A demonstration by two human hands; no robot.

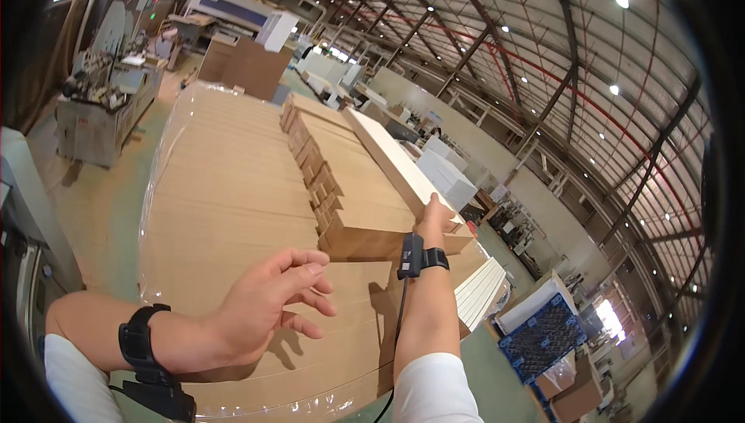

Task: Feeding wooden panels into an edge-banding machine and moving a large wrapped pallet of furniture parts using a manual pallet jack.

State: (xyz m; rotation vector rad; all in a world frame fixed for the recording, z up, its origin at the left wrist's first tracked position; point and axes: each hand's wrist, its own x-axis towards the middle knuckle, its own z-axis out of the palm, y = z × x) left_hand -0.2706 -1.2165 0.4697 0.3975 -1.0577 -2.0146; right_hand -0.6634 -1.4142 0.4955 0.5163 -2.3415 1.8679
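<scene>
Long white-topped carton (392, 155) lies just off the middle of the view, toward 1 o'clock, its length running from about 11 o'clock down to 4 o'clock. At its near end, the right hand (437, 213) is closed on it, thumb over the top; most of the fingers are hidden. Along the carton's 9 o'clock side sits a stack of brown folded cartons (365, 182) with stepped ends. The left hand (283, 299), at 7 o'clock, is loosely open and empty, fingers slightly curled, above a film-wrapped pile of flat cardboard (225, 182) that reaches out to 9 o'clock. Black straps circle both wrists. Toward 4 o'clock are white strips (481, 292) and, farther out, a blue pallet (543, 339).
</scene>
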